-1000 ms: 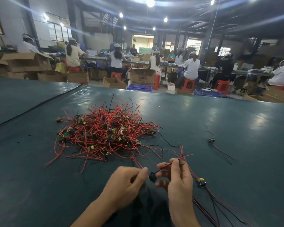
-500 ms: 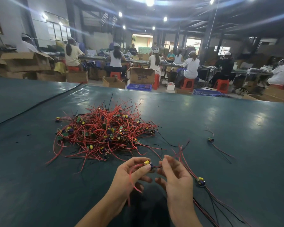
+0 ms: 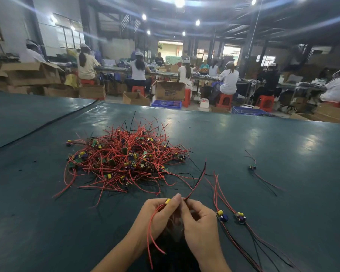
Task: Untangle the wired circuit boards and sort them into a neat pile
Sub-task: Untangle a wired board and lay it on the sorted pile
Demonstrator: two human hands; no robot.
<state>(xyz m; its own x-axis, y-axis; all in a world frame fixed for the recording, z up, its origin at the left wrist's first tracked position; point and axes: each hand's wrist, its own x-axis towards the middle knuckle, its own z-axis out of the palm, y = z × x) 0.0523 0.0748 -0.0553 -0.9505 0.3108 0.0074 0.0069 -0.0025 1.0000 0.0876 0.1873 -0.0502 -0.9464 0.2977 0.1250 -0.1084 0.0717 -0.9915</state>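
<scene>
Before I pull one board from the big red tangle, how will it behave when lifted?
Probably it drags neighbours along: wires in the tangled heap cross and loop through each other. The wires look floppy; those below the left hand droop in curves. Likely light, since fingertips alone carry the held board.

No legible text; blue print on cardboard box (image 3: 170,91) too blurred.

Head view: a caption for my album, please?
One wired circuit board pinched by left hand and right hand, near the tangled pile.
</scene>
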